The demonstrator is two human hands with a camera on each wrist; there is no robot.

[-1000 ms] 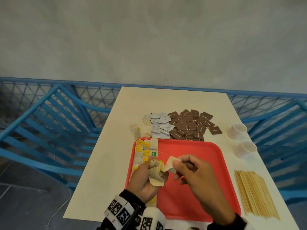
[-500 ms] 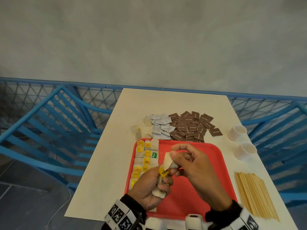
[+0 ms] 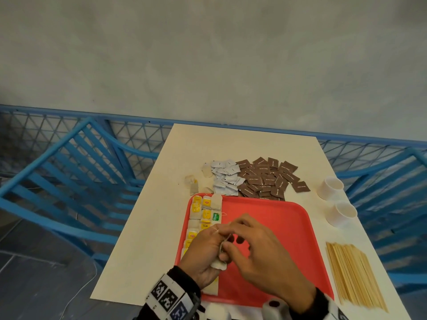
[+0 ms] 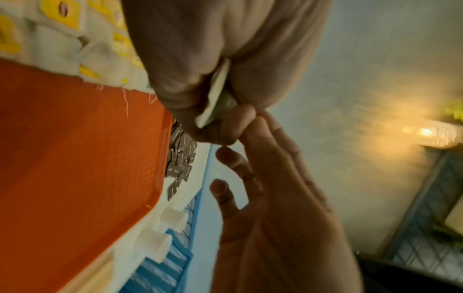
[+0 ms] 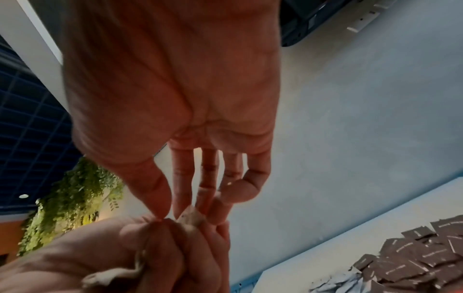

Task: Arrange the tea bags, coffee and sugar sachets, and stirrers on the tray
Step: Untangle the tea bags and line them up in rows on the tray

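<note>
Over the red tray (image 3: pixel 277 218) my left hand (image 3: pixel 213 244) grips a small bunch of pale tea bags (image 3: pixel 219 264); their lower ends stick out under my fingers. My right hand (image 3: pixel 231 241) meets it from the right. In the right wrist view its thumb and forefinger (image 5: pixel 169 215) pinch at the top of a tea bag (image 5: pixel 191 217) in that bunch. The left wrist view shows a tea bag (image 4: pixel 218 87) squeezed in my left hand's fingers (image 4: pixel 220 111). Several tea bags (image 3: pixel 203 211) with yellow tags lie in columns along the tray's left side.
Behind the tray lie a pile of white sachets (image 3: pixel 226 177), a pile of brown sachets (image 3: pixel 268 179) and a few loose tea bags (image 3: pixel 191 183). Two white cups (image 3: pixel 331 188) (image 3: pixel 343 213) and a bundle of wooden stirrers (image 3: pixel 353 276) lie on the right. Blue chairs (image 3: pixel 69 181) flank the table.
My right hand has come down onto the left hand's bunch. The tea bag with the yellow tag it held up is no longer in sight. Both hands sit lower over the tray.
</note>
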